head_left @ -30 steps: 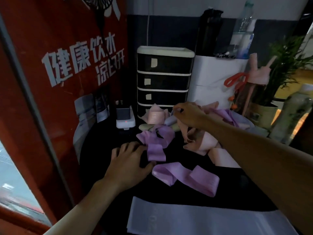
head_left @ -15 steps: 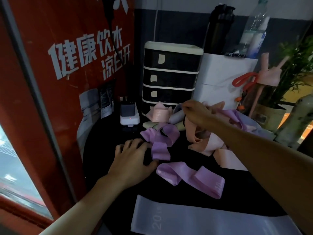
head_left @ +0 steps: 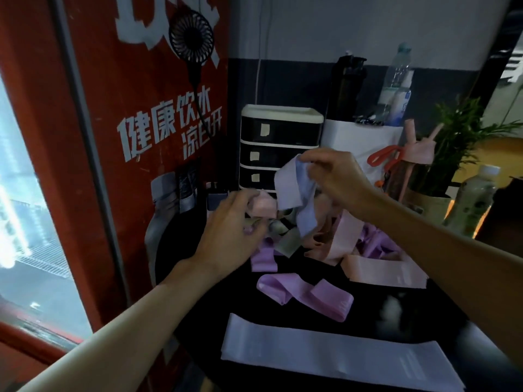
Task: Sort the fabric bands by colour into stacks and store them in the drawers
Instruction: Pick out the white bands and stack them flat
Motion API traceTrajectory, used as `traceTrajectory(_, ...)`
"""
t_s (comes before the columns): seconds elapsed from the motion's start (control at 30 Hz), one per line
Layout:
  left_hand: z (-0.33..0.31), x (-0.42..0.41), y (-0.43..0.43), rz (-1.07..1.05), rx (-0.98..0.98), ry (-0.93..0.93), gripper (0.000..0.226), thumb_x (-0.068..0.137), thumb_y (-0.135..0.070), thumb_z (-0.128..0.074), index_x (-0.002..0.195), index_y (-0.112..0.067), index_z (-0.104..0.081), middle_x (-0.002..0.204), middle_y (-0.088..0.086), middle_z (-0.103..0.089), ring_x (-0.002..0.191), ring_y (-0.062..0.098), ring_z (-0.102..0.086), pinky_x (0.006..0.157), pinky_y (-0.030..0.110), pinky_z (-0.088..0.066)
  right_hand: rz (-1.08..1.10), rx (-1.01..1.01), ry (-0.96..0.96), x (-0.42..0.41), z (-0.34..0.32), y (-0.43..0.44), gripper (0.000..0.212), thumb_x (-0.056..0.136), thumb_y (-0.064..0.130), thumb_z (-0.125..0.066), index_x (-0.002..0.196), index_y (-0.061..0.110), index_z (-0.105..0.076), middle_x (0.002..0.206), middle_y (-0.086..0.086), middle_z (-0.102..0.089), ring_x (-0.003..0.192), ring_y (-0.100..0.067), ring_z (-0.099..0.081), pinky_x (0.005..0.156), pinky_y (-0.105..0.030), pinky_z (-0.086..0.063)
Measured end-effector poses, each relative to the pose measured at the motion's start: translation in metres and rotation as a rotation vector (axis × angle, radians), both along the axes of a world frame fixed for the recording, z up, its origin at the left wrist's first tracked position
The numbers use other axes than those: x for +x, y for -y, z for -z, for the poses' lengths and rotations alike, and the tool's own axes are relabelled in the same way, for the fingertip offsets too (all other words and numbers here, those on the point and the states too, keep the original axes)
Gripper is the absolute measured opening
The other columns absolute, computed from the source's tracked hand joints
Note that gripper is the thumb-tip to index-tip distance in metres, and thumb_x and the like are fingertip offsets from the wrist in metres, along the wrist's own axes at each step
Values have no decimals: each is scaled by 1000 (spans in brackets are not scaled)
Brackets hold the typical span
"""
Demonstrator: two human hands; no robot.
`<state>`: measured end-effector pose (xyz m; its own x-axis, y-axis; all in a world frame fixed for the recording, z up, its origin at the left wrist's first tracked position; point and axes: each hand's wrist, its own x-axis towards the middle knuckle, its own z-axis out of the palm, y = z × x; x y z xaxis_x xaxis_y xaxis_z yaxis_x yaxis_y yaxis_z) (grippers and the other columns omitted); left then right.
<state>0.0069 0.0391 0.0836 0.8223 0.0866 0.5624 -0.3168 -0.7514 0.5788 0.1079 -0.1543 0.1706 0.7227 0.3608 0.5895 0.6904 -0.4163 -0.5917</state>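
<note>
My right hand [head_left: 335,176] pinches a pale lavender-blue band [head_left: 294,193] and holds it up above the pile, in front of the drawers. My left hand [head_left: 229,230] is raised beside it, fingers curled at a pink band [head_left: 263,206]. A flat lavender band [head_left: 325,355] lies at the near edge of the black table [head_left: 396,309]. A purple band [head_left: 305,292] lies twisted behind it. Pink bands [head_left: 387,270] and more purple ones [head_left: 376,244] are heaped at the right. The black drawer unit [head_left: 280,145] with white trim stands shut at the back.
A red poster panel [head_left: 141,137] with a small black fan [head_left: 191,38] walls the left side. A white box [head_left: 362,142], bottles [head_left: 396,83], a pink bottle [head_left: 416,154], a potted plant [head_left: 452,154] and a green bottle [head_left: 475,199] crowd the back and right.
My right hand has lifted the lavender-blue band up out of the pile. My left hand has left the table and risen to the pink band. The camera has moved closer.
</note>
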Motion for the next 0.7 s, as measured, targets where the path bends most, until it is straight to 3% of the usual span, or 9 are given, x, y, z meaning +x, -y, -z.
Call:
traceTrajectory(0.17,-44,-11,24,129,-54,107,67,84,-35,-75,141,-24,-42,137,-5,-47,120,11,-50,99,34,-45,-50,72,71,-35,-16,12,20,91,0,-61,108,4,-70,113,-7,-66,87,-33,-62,75,-39,-52)
traceTrajectory(0.23,-54,-15,32,176,-32,135,65,82,-31,-79,137,-22,-46,134,-5,-47,118,10,-50,97,33,-46,-58,74,82,-48,-20,18,20,90,-1,-63,107,7,-70,110,-9,-67,76,-30,-60,68,-36,-50)
traceTrajectory(0.3,-59,-18,38,202,-25,164,61,81,-25,-80,134,-20,-49,131,-5,-47,116,7,-48,93,27,-45,-66,64,89,-59,-22,25,21,88,-1,-64,106,8,-70,106,-7,-67,65,-8,-56,64,-26,-48)
traceTrajectory(0.37,-62,-20,45,191,-33,185,57,81,-20,-80,131,-19,-51,128,-5,-47,114,5,-48,88,21,-44,-65,68,84,-70,-24,31,22,87,-4,-64,106,5,-70,96,0,-66,57,2,-50,58,-13,-43)
traceTrajectory(0.5,-65,-29,59,177,-102,200,35,86,-10,-75,117,-18,-60,118,-4,-51,100,10,-56,83,18,-49,-42,58,49,-86,-25,47,25,87,-5,-63,107,8,-69,75,10,-57,54,-1,-46,55,-13,-39)
traceTrajectory(0.63,-75,-39,64,193,-207,201,21,91,-5,-67,99,-23,-63,94,-12,-63,86,2,-61,74,12,-49,-11,23,4,-97,-23,63,30,89,-5,-59,112,12,-69,49,15,-47,45,-1,-41,49,-10,-31)
traceTrajectory(0.7,-82,-44,66,207,-266,205,21,91,-8,-69,93,-28,-63,86,-12,-65,80,-1,-62,70,13,-50,-28,5,-28,-106,-24,68,32,89,-9,-55,111,11,-67,51,21,-53,45,1,-45,48,-8,-32)
